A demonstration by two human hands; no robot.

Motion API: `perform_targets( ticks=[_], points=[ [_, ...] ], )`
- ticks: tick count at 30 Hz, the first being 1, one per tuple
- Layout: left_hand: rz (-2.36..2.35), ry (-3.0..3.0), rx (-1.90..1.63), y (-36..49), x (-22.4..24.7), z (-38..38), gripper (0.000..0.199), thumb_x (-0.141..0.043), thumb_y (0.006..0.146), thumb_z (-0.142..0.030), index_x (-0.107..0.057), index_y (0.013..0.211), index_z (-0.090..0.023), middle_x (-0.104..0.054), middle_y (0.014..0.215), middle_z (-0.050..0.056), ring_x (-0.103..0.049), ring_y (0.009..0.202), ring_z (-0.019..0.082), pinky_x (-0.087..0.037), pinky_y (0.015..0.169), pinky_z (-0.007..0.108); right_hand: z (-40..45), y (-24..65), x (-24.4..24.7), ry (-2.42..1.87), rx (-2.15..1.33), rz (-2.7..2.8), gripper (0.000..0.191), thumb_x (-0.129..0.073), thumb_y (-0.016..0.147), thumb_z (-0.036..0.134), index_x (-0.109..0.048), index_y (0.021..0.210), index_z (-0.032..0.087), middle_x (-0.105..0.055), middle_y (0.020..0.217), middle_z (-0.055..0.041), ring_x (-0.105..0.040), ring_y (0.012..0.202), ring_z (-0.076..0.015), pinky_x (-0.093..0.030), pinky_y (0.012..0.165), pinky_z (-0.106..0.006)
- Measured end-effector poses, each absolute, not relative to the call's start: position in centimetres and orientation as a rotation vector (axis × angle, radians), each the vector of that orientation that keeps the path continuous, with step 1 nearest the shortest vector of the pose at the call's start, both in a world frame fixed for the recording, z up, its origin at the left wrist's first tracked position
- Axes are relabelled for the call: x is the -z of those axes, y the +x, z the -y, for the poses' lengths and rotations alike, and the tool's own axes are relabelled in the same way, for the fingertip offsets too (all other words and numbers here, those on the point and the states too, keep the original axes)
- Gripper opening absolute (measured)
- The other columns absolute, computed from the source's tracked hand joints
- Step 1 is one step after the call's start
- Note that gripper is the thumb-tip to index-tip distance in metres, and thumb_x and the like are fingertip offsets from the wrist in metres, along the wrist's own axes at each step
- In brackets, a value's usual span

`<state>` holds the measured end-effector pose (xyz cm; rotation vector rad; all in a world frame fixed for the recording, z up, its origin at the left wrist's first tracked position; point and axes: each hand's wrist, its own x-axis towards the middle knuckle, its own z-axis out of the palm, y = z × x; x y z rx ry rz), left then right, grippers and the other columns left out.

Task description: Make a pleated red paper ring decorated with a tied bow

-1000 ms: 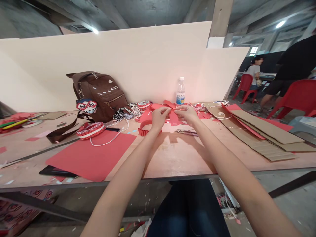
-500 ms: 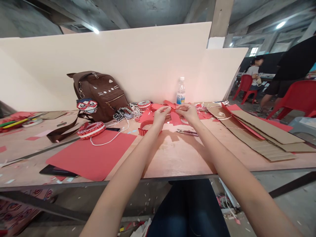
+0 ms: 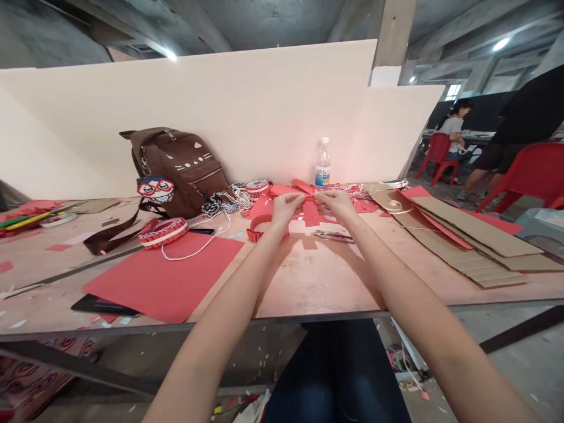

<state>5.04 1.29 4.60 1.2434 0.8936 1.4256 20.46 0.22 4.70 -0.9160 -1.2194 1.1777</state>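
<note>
My left hand [image 3: 285, 210] and my right hand [image 3: 337, 204] face each other above the table, fingers pinched. Between them they hold a red paper strip [image 3: 311, 213], one end of which hangs down. Exactly how the fingertips grip it is partly hidden. Near my left forearm a pleated red paper ring [image 3: 259, 230] rests on the table. Below my right hand lies a pair of small metal snips [image 3: 333, 236]. Behind the hands are red paper pieces [image 3: 263, 205] and an upright clear plastic bottle [image 3: 323, 164].
At left stand a brown backpack [image 3: 176, 170] and a red-and-white round box [image 3: 163, 232] on a red sheet [image 3: 171, 279]. Cardboard strips [image 3: 480, 232] lie at right. A white board [image 3: 247, 111] closes off the back. People and red chairs [image 3: 531, 176] are at far right.
The hanging end of the red strip has turned and now hangs straighter between my hands. Both hands have shifted only slightly.
</note>
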Motion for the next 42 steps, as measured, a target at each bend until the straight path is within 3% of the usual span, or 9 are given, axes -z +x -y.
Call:
perform_targets(
  ticks=[7, 15, 23, 29, 35, 42],
  points=[
    [-0.894, 1.279, -1.440, 5.05, -4.50, -1.44, 0.019, -0.079, 0.064, -0.024, -0.072, 0.079, -0.014, -0.073, 0.081, 0.005, -0.068, 0.079, 0.019, -0.055, 0.079, 0.035, -0.18, 20.50, -4.80, -0.940, -1.172, 1.181, 0.035, -0.083, 0.060, 0.044, -0.063, 0.063, 0.015, -0.063, 0.061, -0.0027, -0.059, 0.052, -0.0102, -0.052, 0.051, -0.022],
    [-0.897, 1.308, -1.432, 5.09, -4.37, -1.46, 0.024, -0.081, 0.061, -0.024, -0.072, 0.081, -0.015, -0.073, 0.083, 0.006, -0.068, 0.083, 0.020, -0.055, 0.079, 0.035, 0.05, 20.39, -4.92, -0.901, -1.195, 1.171, 0.023, -0.082, 0.060, 0.031, -0.065, 0.062, 0.015, -0.063, 0.057, -0.0015, -0.060, 0.054, -0.0113, -0.054, 0.054, -0.024],
    [-0.898, 1.326, -1.433, 4.94, -4.05, -1.95, 0.026, -0.083, 0.058, -0.023, -0.073, 0.081, -0.014, -0.074, 0.083, 0.006, -0.067, 0.082, 0.019, -0.054, 0.079, 0.033, -0.13, 20.59, -4.79, -0.902, -1.183, 1.169, 0.021, -0.082, 0.058, 0.026, -0.071, 0.071, 0.013, -0.065, 0.061, -0.0007, -0.061, 0.060, -0.0109, -0.054, 0.058, -0.022],
    [-0.874, 1.298, -1.401, 5.06, -4.14, -1.86, 0.022, -0.079, 0.065, -0.026, -0.071, 0.081, -0.013, -0.074, 0.085, 0.007, -0.069, 0.083, 0.019, -0.054, 0.083, 0.034, -0.10, 20.56, -4.80, -0.901, -1.176, 1.159, 0.016, -0.080, 0.061, 0.023, -0.071, 0.072, 0.014, -0.069, 0.066, -0.0022, -0.065, 0.063, -0.0128, -0.056, 0.063, -0.025],
    [-0.906, 1.270, -1.348, 5.03, -4.37, -1.36, 0.019, -0.077, 0.071, -0.027, -0.070, 0.083, -0.014, -0.073, 0.085, 0.007, -0.070, 0.078, 0.021, -0.056, 0.076, 0.036, 0.04, 20.44, -4.90, -0.944, -1.141, 1.171, 0.018, -0.081, 0.061, 0.024, -0.070, 0.073, 0.015, -0.071, 0.071, -0.0038, -0.068, 0.069, -0.0169, -0.057, 0.068, -0.030],
    [-0.919, 1.239, -1.361, 5.02, -4.22, -1.73, 0.009, -0.074, 0.073, -0.018, -0.069, 0.079, -0.013, -0.072, 0.077, 0.005, -0.069, 0.069, 0.017, -0.056, 0.071, 0.032, -0.02, 20.43, -4.94, -0.917, -1.127, 1.207, 0.025, -0.080, 0.062, 0.032, -0.068, 0.076, 0.016, -0.068, 0.069, -0.0024, -0.063, 0.061, -0.0129, -0.053, 0.056, -0.024]
  ],
)
